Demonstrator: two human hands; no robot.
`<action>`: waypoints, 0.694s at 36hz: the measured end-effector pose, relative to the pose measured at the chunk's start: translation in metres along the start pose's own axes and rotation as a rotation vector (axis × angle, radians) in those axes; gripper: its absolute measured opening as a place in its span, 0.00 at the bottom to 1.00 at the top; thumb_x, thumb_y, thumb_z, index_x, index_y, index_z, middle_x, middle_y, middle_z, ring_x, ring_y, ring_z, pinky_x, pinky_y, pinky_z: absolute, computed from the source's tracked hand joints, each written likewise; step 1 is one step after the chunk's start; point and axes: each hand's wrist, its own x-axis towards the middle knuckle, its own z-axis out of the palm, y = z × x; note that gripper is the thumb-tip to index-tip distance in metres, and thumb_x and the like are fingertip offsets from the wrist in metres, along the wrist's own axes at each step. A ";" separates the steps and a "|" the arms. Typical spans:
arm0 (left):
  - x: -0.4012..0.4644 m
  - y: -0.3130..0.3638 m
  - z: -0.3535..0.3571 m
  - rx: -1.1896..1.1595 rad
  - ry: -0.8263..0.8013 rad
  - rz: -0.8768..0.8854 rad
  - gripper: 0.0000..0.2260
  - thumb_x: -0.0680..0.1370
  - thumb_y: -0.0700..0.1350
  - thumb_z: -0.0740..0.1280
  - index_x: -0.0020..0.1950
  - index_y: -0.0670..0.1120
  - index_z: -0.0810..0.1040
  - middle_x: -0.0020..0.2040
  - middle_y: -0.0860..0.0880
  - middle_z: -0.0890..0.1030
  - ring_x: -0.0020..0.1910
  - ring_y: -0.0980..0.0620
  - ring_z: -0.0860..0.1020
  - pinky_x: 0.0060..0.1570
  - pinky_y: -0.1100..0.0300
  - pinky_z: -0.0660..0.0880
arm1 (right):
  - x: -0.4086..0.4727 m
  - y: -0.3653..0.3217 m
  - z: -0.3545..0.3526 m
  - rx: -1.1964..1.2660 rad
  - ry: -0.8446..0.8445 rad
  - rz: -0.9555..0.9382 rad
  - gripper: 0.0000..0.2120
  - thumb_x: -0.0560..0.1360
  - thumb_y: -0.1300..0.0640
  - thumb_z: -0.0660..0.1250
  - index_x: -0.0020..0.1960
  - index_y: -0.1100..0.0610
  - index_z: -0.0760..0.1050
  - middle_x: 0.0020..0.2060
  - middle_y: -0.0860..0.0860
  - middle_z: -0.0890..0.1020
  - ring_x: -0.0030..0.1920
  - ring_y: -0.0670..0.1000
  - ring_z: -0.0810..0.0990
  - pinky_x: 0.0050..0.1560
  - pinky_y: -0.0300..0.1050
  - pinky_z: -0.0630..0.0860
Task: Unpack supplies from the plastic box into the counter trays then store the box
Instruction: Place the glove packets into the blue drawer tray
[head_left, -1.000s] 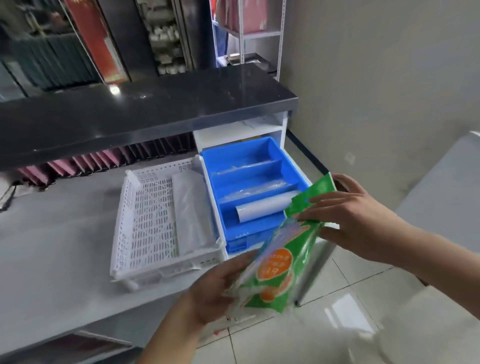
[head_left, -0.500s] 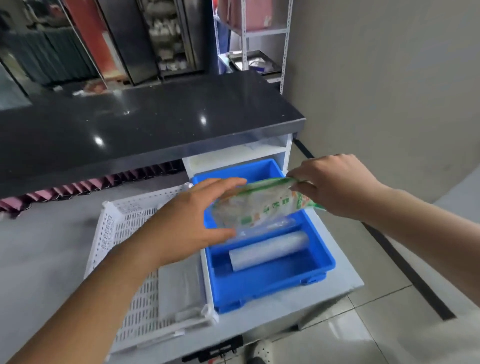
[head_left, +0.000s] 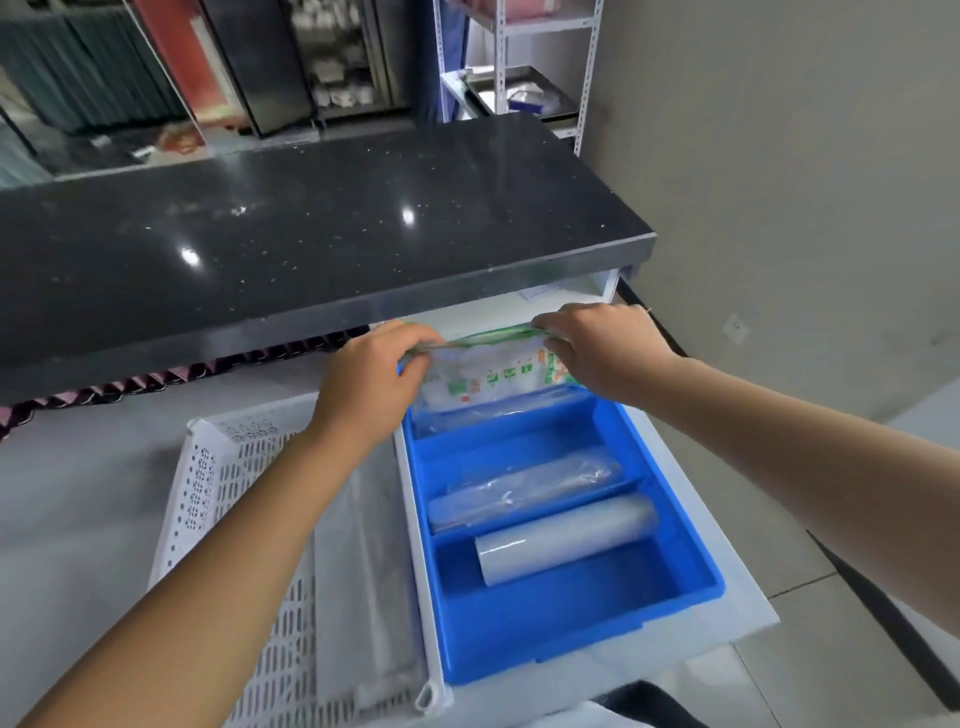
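left hand (head_left: 371, 382): pinching left end of green-printed clear plastic packet (head_left: 488, 374)
right hand (head_left: 605, 351): pinching right end
packet: over rear compartment, blue plastic divided tray (head_left: 691, 551)

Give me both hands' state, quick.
Left hand: closed on the green-printed packet, left end.
Right hand: closed on the packet's right end.

Both forearms were bare, no sleeves; left hand (head_left: 366, 382) & right hand (head_left: 605, 351) had no gloves.

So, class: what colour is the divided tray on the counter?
Bright blue tray, clearest in the head view.
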 end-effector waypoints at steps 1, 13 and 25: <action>0.000 -0.004 0.005 0.002 0.004 -0.018 0.10 0.76 0.35 0.69 0.54 0.44 0.84 0.51 0.48 0.84 0.48 0.46 0.81 0.47 0.56 0.77 | 0.003 0.001 0.007 -0.004 -0.003 -0.004 0.13 0.81 0.52 0.59 0.63 0.50 0.77 0.50 0.52 0.84 0.44 0.58 0.82 0.36 0.43 0.65; 0.005 -0.032 0.054 0.052 -0.104 -0.257 0.10 0.78 0.37 0.66 0.54 0.46 0.84 0.53 0.49 0.84 0.50 0.46 0.81 0.49 0.54 0.78 | 0.027 0.013 0.067 -0.015 -0.284 0.077 0.07 0.78 0.63 0.59 0.50 0.53 0.73 0.44 0.52 0.80 0.46 0.59 0.79 0.37 0.46 0.66; 0.020 -0.043 0.067 -0.017 0.004 -0.438 0.18 0.78 0.38 0.64 0.66 0.51 0.76 0.65 0.51 0.77 0.55 0.46 0.79 0.54 0.52 0.78 | 0.060 0.030 0.071 0.130 -0.274 0.123 0.27 0.76 0.60 0.62 0.74 0.49 0.66 0.70 0.53 0.73 0.70 0.57 0.68 0.69 0.57 0.63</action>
